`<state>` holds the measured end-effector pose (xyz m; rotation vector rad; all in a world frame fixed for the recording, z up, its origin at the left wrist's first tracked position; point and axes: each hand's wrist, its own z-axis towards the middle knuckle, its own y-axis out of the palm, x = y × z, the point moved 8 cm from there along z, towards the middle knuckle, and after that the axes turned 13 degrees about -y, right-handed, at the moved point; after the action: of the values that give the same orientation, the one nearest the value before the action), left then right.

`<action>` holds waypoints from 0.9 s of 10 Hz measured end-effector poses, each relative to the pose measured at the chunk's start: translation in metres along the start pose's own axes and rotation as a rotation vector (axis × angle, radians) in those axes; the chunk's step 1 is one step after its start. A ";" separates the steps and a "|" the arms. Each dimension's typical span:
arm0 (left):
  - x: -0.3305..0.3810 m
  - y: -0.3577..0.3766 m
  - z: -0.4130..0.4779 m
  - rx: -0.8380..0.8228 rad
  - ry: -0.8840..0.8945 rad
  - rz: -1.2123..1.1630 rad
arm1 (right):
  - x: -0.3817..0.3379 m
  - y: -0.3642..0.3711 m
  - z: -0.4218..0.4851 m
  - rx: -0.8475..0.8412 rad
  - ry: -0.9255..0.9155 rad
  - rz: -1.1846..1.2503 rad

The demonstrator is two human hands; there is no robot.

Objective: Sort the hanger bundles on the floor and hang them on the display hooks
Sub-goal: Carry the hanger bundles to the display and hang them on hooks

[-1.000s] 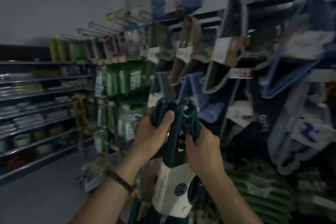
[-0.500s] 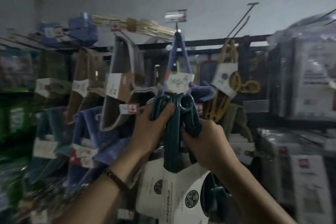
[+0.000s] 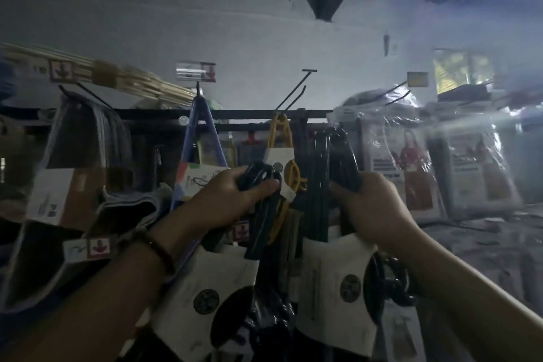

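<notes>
Since earlier: bundles split. Left hand clasps one dark bundle; right hand clasps another, upright, nearer below-right of empty hook.

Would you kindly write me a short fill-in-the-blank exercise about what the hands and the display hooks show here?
1. Each hand grips a dark green hanger bundle: the left hand one, the right hand the ____.
2. The hanger bundle hanging from the rail between the hands is ____.
3. The long hook above it is ____.

Missing words: other; yellow; empty
</notes>
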<state>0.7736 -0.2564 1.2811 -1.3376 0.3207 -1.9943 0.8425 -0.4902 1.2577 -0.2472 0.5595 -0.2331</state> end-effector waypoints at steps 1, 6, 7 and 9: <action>0.010 -0.006 0.021 -0.084 0.016 0.215 | 0.009 -0.009 0.034 -0.004 0.022 -0.045; 0.139 -0.047 0.119 0.289 0.116 0.802 | 0.032 -0.011 0.216 -0.137 -0.092 -0.343; 0.150 -0.047 0.137 0.308 0.052 0.899 | 0.031 -0.008 0.234 -0.112 -0.138 -0.325; 0.161 -0.045 0.152 0.340 0.028 0.876 | 0.040 0.015 0.258 -0.111 -0.149 -0.261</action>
<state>0.8536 -0.3057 1.4866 -0.7526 0.4574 -1.2498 1.0190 -0.4438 1.4452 -0.4427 0.3917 -0.4330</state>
